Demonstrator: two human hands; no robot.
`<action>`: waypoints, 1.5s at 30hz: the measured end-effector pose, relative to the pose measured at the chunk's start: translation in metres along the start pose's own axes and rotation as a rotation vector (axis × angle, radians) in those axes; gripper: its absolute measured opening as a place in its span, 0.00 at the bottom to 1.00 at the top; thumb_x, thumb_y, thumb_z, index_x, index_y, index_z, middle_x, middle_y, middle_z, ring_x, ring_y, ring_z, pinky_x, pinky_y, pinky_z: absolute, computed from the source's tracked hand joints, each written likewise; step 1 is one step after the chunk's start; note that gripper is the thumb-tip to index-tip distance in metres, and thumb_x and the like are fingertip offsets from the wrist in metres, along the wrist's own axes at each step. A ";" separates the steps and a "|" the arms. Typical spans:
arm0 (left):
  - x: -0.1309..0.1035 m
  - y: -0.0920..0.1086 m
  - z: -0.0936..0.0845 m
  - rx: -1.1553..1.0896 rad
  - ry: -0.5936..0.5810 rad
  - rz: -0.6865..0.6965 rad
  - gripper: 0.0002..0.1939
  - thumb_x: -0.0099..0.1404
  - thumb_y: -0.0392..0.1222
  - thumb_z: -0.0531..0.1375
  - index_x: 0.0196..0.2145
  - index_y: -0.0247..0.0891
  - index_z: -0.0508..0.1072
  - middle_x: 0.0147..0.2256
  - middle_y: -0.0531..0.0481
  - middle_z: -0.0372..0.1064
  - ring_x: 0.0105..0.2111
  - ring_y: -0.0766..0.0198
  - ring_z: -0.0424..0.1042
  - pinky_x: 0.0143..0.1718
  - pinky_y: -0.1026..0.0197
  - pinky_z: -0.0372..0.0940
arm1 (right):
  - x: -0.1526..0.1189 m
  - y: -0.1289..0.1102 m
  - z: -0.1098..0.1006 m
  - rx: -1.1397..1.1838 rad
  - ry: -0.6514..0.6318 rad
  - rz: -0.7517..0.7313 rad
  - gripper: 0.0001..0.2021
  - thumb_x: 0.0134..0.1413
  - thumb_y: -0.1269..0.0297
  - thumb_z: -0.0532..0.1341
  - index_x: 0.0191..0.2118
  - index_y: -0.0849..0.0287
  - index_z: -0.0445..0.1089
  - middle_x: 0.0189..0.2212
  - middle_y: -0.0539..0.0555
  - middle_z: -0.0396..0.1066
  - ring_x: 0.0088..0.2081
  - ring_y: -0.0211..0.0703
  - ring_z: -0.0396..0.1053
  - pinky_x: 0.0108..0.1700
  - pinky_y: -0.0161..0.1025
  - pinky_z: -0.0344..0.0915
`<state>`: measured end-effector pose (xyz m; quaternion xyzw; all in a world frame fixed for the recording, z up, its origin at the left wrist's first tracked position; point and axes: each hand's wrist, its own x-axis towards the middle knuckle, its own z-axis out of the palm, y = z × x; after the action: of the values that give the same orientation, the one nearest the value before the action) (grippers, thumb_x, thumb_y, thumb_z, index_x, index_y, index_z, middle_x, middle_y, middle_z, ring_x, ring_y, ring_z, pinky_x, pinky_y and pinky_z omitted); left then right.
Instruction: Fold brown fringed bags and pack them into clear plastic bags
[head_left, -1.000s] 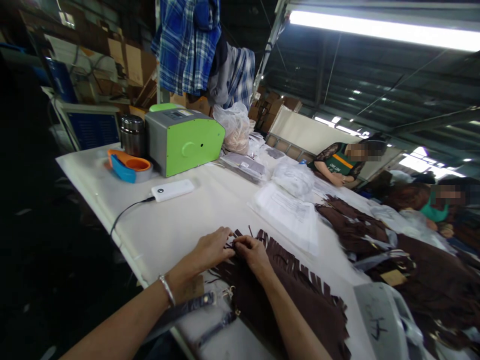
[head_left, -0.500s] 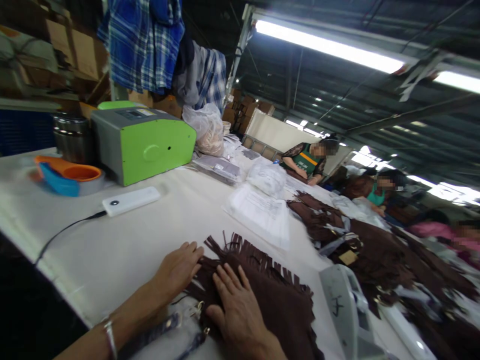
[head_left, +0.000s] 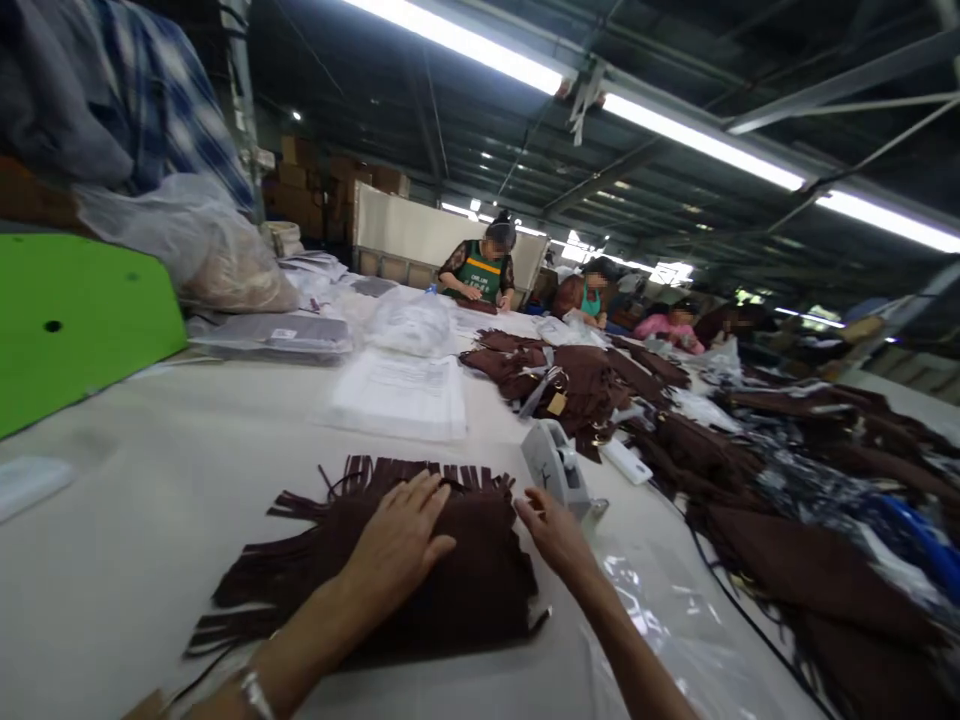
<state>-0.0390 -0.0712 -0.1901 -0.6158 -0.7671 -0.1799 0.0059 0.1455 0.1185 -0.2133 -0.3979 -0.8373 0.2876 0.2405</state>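
Observation:
A dark brown fringed bag (head_left: 480, 560) lies flat on the pale table in front of me, its strips spread along the far and left sides. My left hand (head_left: 409, 530) rests on top of it, fingers stretched out and palm down. Just past the bag's right edge is my right hand (head_left: 553, 530), fingers apart and slightly bent, with nothing seen in it. Whether its fingertips touch the edge fringe I cannot tell. A grey tape dispenser (head_left: 551, 465) stands right behind that hand.
Clear plastic bags (head_left: 675, 640) lie at the near right. More brown bags (head_left: 592, 385) are heaped along the right. Behind my work are printed white sheets (head_left: 397, 395) and a packed grey item (head_left: 277, 335). A green machine (head_left: 90, 320) stands left. Co-workers (head_left: 480, 275) sit farther back.
The view has swung right. My left hand has gone from the left fringe onto the bag's middle. My right hand has left the bag's top for its right edge.

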 end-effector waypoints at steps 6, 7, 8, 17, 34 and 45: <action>0.024 0.023 0.040 0.044 -0.193 0.114 0.34 0.64 0.54 0.60 0.63 0.40 0.60 0.65 0.40 0.53 0.65 0.48 0.52 0.64 0.39 0.48 | 0.002 0.012 0.018 -0.027 -0.040 -0.049 0.04 0.46 0.69 0.62 0.31 0.57 0.73 0.28 0.53 0.75 0.34 0.49 0.72 0.39 0.41 0.65; 0.024 0.021 0.042 0.050 -0.195 0.116 0.34 0.64 0.55 0.60 0.63 0.41 0.59 0.65 0.40 0.53 0.65 0.49 0.53 0.64 0.39 0.48 | 0.003 0.015 0.013 -0.027 -0.039 -0.051 0.04 0.47 0.70 0.60 0.28 0.56 0.72 0.25 0.52 0.73 0.32 0.48 0.71 0.38 0.41 0.64; 0.023 0.020 0.042 0.057 -0.195 0.117 0.34 0.64 0.55 0.60 0.64 0.42 0.59 0.65 0.41 0.53 0.64 0.49 0.53 0.64 0.40 0.49 | 0.004 0.019 0.007 -0.027 -0.033 -0.052 0.05 0.49 0.70 0.59 0.27 0.56 0.71 0.24 0.52 0.72 0.31 0.47 0.71 0.38 0.41 0.63; 0.004 -0.007 0.050 0.190 -0.157 0.162 0.35 0.66 0.58 0.57 0.66 0.49 0.52 0.66 0.48 0.50 0.64 0.52 0.56 0.63 0.44 0.52 | 0.026 0.017 -0.007 0.131 -0.117 -0.074 0.30 0.46 0.57 0.67 0.56 0.61 0.65 0.48 0.59 0.70 0.38 0.45 0.70 0.44 0.42 0.65; -0.006 -0.020 0.054 0.302 -0.036 0.241 0.36 0.67 0.63 0.52 0.67 0.49 0.48 0.66 0.48 0.52 0.62 0.54 0.59 0.61 0.49 0.52 | 0.022 -0.008 0.008 0.809 -0.670 0.291 0.12 0.37 0.63 0.64 0.33 0.59 0.69 0.24 0.45 0.70 0.26 0.36 0.67 0.27 0.33 0.61; -0.006 -0.020 0.055 0.211 -0.084 0.194 0.33 0.67 0.62 0.52 0.65 0.48 0.54 0.65 0.46 0.53 0.62 0.52 0.57 0.62 0.45 0.51 | 0.014 0.003 -0.049 1.073 -0.152 0.374 0.17 0.40 0.61 0.70 0.36 0.56 0.65 0.40 0.51 0.70 0.40 0.42 0.71 0.35 0.37 0.70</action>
<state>-0.0447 -0.0642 -0.2486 -0.6899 -0.7183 -0.0710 0.0560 0.1696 0.1454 -0.1775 -0.3398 -0.5044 0.7377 0.2930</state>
